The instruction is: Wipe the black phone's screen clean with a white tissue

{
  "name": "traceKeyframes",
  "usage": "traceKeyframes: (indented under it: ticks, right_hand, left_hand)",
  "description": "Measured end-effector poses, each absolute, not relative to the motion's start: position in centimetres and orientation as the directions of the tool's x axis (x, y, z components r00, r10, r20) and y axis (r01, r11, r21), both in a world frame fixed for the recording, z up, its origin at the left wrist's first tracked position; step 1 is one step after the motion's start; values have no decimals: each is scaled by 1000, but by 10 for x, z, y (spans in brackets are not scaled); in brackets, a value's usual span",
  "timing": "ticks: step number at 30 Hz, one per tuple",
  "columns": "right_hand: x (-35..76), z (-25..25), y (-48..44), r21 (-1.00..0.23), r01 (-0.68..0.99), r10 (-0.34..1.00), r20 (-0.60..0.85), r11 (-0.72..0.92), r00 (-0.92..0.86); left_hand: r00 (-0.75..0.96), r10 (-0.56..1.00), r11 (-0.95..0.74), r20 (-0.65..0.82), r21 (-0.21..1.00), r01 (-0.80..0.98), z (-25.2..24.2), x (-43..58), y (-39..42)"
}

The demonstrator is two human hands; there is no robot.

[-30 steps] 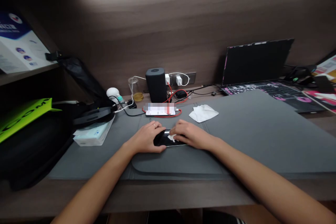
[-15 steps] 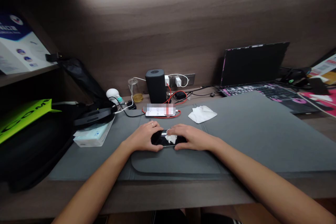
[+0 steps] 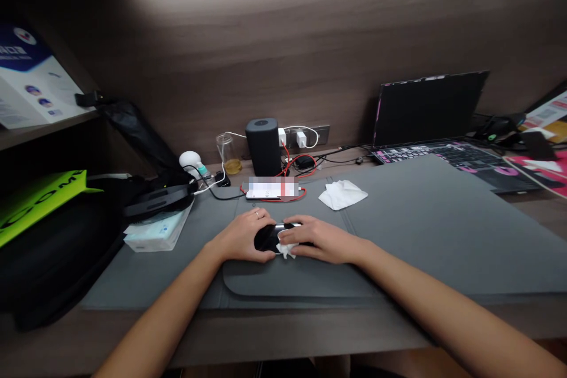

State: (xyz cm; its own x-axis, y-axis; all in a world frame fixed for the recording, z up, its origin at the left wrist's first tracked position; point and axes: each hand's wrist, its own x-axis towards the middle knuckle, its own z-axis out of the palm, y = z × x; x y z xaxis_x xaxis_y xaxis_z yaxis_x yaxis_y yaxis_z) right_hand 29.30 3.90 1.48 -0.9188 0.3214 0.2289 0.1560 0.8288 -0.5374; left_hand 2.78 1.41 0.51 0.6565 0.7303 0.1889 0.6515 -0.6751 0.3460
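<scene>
A black smartphone point(image 3: 267, 238) with a glossy screen lies on the grey desk mat point(image 3: 425, 236) in front of me. My left hand point(image 3: 241, 237), a ring on one finger, is closed round the phone's left end, thumb along the near edge. Pinched under the fingers of my right hand point(image 3: 325, 240) is a crumpled white tissue point(image 3: 286, 247), pressed on the screen and hanging over the near edge. Part of the phone's right side is hidden by that hand. Beyond it, a folded white tissue point(image 3: 342, 195) rests on the mat.
A phone-like white device point(image 3: 266, 194), partly blurred out, lies behind my hands with a red cable around it. A black speaker point(image 3: 262, 147), a glass jar point(image 3: 229, 156) and chargers line the wall. The tissue pack point(image 3: 155, 236) is left, an open laptop point(image 3: 429, 109) right.
My right hand has slid the crumpled tissue toward me, from the middle of the screen to the phone's near edge. My left hand keeps its grip.
</scene>
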Motion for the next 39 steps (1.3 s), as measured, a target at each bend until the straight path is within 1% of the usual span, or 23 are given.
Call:
traceKeyframes:
  ticks: [4, 5, 10, 15, 20, 26, 28, 31, 32, 33, 37, 39]
  right_hand:
    - [290, 10, 41, -494, 255, 428, 277, 831, -860]
    - [289, 9, 40, -488, 262, 435, 285, 833, -854]
    - [281, 10, 33, -455, 224, 380, 290, 862, -878]
    - [286, 12, 37, -407, 352, 480, 275, 843, -833]
    - [283, 11, 31, -425, 321, 449, 245, 846, -860]
    - [284, 14, 32, -393, 443, 557, 251, 806, -792]
    - [287, 16, 33, -393, 423, 537, 250, 817, -806]
    - [289, 15, 34, -415, 280, 404, 249, 866, -880]
    - [289, 15, 34, -420, 251, 379, 255, 872, -890]
    - [289, 13, 34, -422, 250, 381, 261, 871, -887]
    - [289, 10, 36, -418, 362, 493, 264, 833, -829]
    - [288, 10, 35, -425, 324, 460, 270, 845, -846]
  left_hand:
    - [666, 725, -677, 175, 356, 644, 5, 30, 14]
    - [669, 723, -679, 172, 359, 641, 5, 30, 13]
    - [681, 713, -686, 167, 364, 630, 3, 33, 14]
    - [671, 723, -675, 163, 368, 639, 4, 33, 14]
    - [668, 723, -677, 174, 372, 636, 5, 34, 13]
    - [673, 721, -677, 166, 373, 634, 5, 36, 14]
    - [672, 719, -682, 178, 371, 631, 4, 37, 14]
    - [664, 723, -678, 190, 380, 629, 2, 37, 16]
    - [661, 726, -675, 189, 385, 630, 0, 36, 16]
    - [658, 729, -670, 189, 392, 630, -1, 36, 16]
    - [647, 742, -653, 177, 412, 636, -2, 34, 17]
    - [645, 744, -650, 173, 409, 640, -2, 34, 17]
